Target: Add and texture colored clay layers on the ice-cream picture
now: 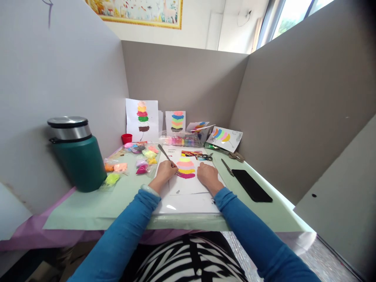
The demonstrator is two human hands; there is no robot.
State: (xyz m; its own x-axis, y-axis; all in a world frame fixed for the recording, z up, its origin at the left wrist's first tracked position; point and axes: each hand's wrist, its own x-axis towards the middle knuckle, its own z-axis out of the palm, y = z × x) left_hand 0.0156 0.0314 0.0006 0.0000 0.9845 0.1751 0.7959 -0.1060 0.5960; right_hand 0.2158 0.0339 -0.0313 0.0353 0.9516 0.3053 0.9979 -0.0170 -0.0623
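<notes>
My left hand [166, 171] is closed around a metal fork [165, 152]. Its handle points up and away, and its tines touch the lower coloured bands on a white sheet of paper [183, 188]. Those bands, a stack of soft clay [185, 165], run from yellow-green at the top through pink, lilac and yellow to magenta at the bottom. Beside the stack, my right hand [208, 175] rests curled on the sheet's right side; the inside of its fingers is hidden. More white paper lies under the sheet.
At left stand a green flask [80, 164] and a red cup [127, 138], near bagged clay [142, 168]. Scissors [205, 157] lie behind my right hand. To the right are a knife [227, 167] and a black phone [252, 185]. Finished pictures [150, 117] lean along the back partition.
</notes>
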